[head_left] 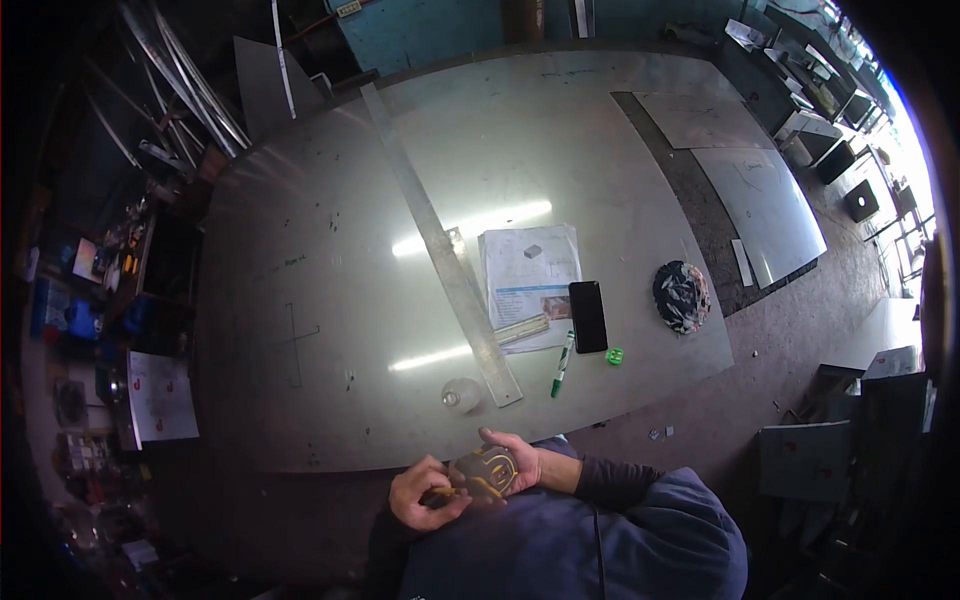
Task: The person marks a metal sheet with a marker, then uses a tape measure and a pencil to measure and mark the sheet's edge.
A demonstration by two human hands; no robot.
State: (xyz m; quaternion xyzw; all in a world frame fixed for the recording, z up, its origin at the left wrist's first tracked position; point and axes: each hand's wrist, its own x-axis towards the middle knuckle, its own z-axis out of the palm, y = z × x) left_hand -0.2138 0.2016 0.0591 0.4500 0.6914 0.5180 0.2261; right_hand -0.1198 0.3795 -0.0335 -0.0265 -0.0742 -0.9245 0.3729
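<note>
Close against the body, my right hand [525, 465] grips a black and yellow tape measure [488, 474], thumb along its upper side. My left hand [422, 495] is closed at the tape measure's left side, fingers curled on its yellow blade [447, 491]. Both hands are just off the near edge of a large metal sheet [300, 400]. On the sheet, beyond the hands, lie a long metal straightedge [440, 250] and a small clear bottle [461, 396]. A green marker [563, 365] and a black phone [588, 317] lie farther right.
Printed papers [530, 255] lie beside the straightedge, with a short metal strip [522, 328] across them. A small green object [615, 356] and a dark patterned cloth cap [682, 297] rest to the right. More sheet metal [760, 200] lies at far right; metal lengths [180, 80] stand at back left.
</note>
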